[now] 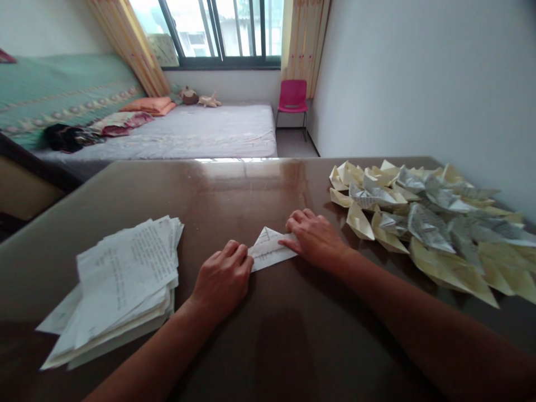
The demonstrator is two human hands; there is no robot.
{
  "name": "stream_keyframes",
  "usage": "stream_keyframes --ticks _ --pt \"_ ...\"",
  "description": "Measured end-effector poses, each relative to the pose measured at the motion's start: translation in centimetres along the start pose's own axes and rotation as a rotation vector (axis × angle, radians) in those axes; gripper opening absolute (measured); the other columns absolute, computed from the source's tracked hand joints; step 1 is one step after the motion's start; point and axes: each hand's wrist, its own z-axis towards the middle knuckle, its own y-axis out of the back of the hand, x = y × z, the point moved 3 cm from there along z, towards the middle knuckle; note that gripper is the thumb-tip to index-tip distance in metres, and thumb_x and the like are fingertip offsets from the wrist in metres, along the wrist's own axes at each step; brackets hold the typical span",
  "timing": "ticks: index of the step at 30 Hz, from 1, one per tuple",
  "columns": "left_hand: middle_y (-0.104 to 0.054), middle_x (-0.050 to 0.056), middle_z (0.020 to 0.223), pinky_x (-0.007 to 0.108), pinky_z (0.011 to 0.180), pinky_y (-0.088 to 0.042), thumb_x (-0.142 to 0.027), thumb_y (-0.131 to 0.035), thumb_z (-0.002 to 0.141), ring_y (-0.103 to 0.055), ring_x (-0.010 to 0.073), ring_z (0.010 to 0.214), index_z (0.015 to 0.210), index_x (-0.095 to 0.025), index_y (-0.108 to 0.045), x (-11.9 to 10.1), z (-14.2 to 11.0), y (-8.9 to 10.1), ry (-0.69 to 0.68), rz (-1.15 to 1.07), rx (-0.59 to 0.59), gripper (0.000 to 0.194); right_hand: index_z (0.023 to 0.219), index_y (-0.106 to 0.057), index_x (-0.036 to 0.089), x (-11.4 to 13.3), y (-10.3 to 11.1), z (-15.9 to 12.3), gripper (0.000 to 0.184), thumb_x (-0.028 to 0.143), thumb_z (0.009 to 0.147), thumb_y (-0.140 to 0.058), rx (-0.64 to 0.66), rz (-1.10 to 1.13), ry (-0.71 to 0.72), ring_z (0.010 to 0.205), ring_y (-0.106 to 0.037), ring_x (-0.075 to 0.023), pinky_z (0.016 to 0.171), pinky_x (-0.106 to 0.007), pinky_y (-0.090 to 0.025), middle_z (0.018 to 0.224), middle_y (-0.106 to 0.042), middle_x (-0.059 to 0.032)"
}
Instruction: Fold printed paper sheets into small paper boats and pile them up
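A partly folded sheet of printed paper (272,254) lies on the brown table, with a triangular peak on its far side and a flat band along its near edge. My left hand (226,273) is closed on the paper's left end, fingers curled. At the opposite end, my right hand (316,237) grips the right corner, its thumb lying on the folded band. Both fingertips partly cover the ends of the paper.
A stack of printed sheets (125,279) sits to the left. Many folded paper boats (431,223), cream and white, crowd the table's right side by the wall. Beyond the brown table (234,195) are a bed (226,131) and a pink chair (293,96).
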Motion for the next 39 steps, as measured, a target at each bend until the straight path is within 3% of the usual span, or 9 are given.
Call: stream_keyframes --ticks 5,12,17,20,24,29,33,36,39 --pt "-0.059 0.007 0.082 0.034 0.067 -0.047 -0.014 -0.051 0.084 -0.053 0.0229 0.086 0.075 -0.018 -0.061 -0.1 0.1 0.0 0.0 -0.014 -0.023 0.014 0.084 -0.059 0.018 -0.7 -2.4 0.2 0.026 0.042 0.078 -0.067 0.017 0.29 0.01 0.099 -0.051 -0.0192 0.079 -0.029 -0.042 0.105 -0.059 -0.0064" --pt "-0.062 0.006 0.086 0.033 0.069 -0.049 -0.016 -0.048 0.086 -0.054 0.022 0.087 0.082 -0.019 -0.063 0.1 0.1 0.0 0.059 -0.12 -0.033 0.016 0.087 -0.061 0.016 -0.9 -2.3 0.7 0.01 0.022 0.081 -0.057 0.08 0.72 -0.014 0.066 -0.054 -0.0103 0.06 -0.021 -0.038 0.075 -0.063 0.001" --pt "-0.059 0.007 0.12 0.037 0.089 -0.048 -0.029 -0.049 0.09 -0.052 0.022 0.109 0.123 -0.021 -0.054 0.7 0.5 -0.3 0.26 -0.45 -0.183 0.034 0.093 -0.068 0.016 -0.4 -2.1 0.5 0.017 0.023 0.085 -0.055 0.215 0.863 0.186 0.074 -0.06 -0.0121 0.068 -0.023 -0.042 0.082 -0.068 -0.001" --pt "-0.065 0.005 0.107 0.034 0.084 -0.05 -0.034 -0.054 0.088 -0.06 0.019 0.095 0.118 -0.022 -0.057 0.5 0.9 -1.3 0.265 -0.723 -0.075 0.033 0.097 -0.066 0.017 0.4 -2.3 0.3 0.018 0.026 0.082 -0.061 0.249 0.959 0.246 0.078 -0.061 -0.0126 0.071 -0.023 -0.045 0.088 -0.068 -0.0008" --pt "-0.069 0.003 0.095 0.028 0.075 -0.051 -0.031 -0.055 0.087 -0.064 0.0167 0.084 0.106 -0.02 -0.063 0.4 1.0 -2.2 0.307 -1.075 0.081 0.024 0.098 -0.056 0.016 0.8 -2.8 0.7 0.026 0.027 0.077 -0.066 0.08 1.097 0.058 0.079 -0.061 -0.013 0.07 -0.024 -0.048 0.09 -0.065 -0.0025" --pt "-0.066 0.001 0.081 0.023 0.063 -0.05 -0.034 -0.058 0.085 -0.062 0.0128 0.07 0.092 -0.016 -0.057 1.4 1.0 -2.4 0.476 -1.439 -0.083 0.019 0.109 -0.044 0.017 1.9 -3.5 0.6 0.044 0.03 0.075 -0.069 0.183 1.415 0.018 0.087 -0.064 -0.0152 0.073 -0.027 -0.051 0.1 -0.065 -0.0051" --pt "-0.064 0.001 0.086 0.024 0.065 -0.051 -0.036 -0.055 0.087 -0.062 0.0139 0.077 0.094 -0.018 -0.05 1.7 0.8 -2.5 0.505 -1.411 -0.185 0.02 0.095 -0.055 0.017 2.1 -2.7 0.0 0.02 0.032 0.083 -0.061 0.043 1.095 0.047 0.077 -0.06 -0.0133 0.068 -0.024 -0.046 0.088 -0.065 -0.0008" --pt "-0.058 0.007 0.114 0.032 0.079 -0.053 -0.036 -0.061 0.084 -0.058 0.0196 0.103 0.114 -0.02 -0.047 2.1 0.5 -1.7 0.476 -1.026 -0.358 0.037 0.089 -0.059 0.018 1.6 -1.3 -0.5 0.012 0.027 0.089 -0.052 -0.241 0.65 0.091 0.083 -0.056 -0.0154 0.075 -0.027 -0.042 0.088 -0.063 -0.0032" --pt "-0.053 0.01 0.123 0.04 0.093 -0.047 -0.032 -0.064 0.082 -0.048 0.0242 0.116 0.123 -0.022 -0.047 1.9 0.3 -0.5 0.298 -0.572 -0.441 0.045 0.095 -0.06 0.018 1.7 -0.5 -0.9 0.016 0.028 0.093 -0.048 -0.345 0.248 0.241 0.092 -0.052 -0.0194 0.082 -0.032 -0.037 0.096 -0.063 -0.007"
